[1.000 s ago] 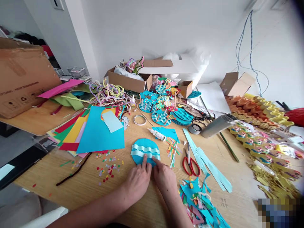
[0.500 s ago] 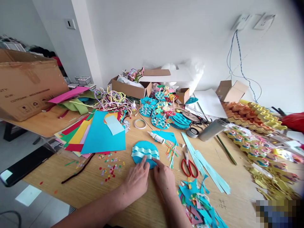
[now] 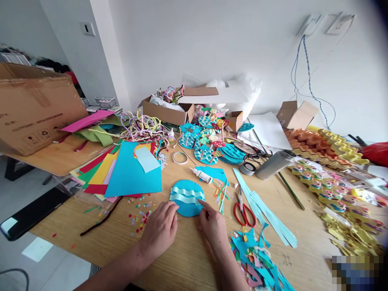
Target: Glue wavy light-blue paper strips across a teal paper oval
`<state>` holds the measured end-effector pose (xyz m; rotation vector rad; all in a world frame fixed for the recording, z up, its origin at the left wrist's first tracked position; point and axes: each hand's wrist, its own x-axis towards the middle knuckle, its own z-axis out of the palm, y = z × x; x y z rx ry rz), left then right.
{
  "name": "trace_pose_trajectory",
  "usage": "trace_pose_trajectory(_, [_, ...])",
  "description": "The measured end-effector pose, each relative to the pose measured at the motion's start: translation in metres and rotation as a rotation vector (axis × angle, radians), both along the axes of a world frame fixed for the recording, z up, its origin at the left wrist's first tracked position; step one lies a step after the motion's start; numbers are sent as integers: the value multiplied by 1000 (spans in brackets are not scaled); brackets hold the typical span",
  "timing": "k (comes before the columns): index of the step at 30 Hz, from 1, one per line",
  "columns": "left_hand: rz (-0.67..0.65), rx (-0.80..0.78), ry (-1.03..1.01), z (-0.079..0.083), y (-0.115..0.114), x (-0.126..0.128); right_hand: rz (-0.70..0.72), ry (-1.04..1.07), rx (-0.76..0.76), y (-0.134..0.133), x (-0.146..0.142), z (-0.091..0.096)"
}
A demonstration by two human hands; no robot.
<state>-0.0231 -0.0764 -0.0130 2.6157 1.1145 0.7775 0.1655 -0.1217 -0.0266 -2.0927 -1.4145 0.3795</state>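
Observation:
A round blue paper disc [image 3: 188, 211] lies flat on the table, with two light-blue wavy paper strips [image 3: 185, 199] across it, one above the other. My left hand [image 3: 162, 224] is at the disc's lower left edge, its fingers curled and close together; whether something is pinched in them is hidden. My right hand [image 3: 214, 226] is at the right edge, index finger stretched out onto the right end of the lower strip, the other fingers bent. Just above the disc lies a white glue bottle [image 3: 202, 176]. Red-handled scissors [image 3: 244, 213] rest to the right.
Coloured paper sheets [image 3: 133, 178] are stacked at left, with confetti [image 3: 141, 214] below. Blue paper scraps [image 3: 260, 258] and pale-blue strips [image 3: 269, 214] lie at right. Behind are a tape roll [image 3: 180, 157], decorated discs [image 3: 206, 154], a grey metal cylinder [image 3: 275, 163] and cardboard boxes [image 3: 169, 113].
My left hand has lifted off the wavy strip and drawn back left to the disc's edge, uncovering the lower strip. My right index finger stays at the strip's right end.

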Motion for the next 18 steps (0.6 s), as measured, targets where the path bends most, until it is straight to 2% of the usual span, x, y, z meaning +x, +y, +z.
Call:
trace_pose_trajectory(4, [31,27,65,2,21,-8,19,-33,112,-1,-3,2])
trace_pose_trajectory(8, [19,26,161,4,34,-11,106,-214,158,0,-21,13])
trace_pose_trajectory(12, [18,1,171,-1,38,-12,169,-397,128,4,-51,18])
trace_pose_trajectory(18, [-7,-42,146,-10,38,-15,146,-492,-23,8,-82,3])
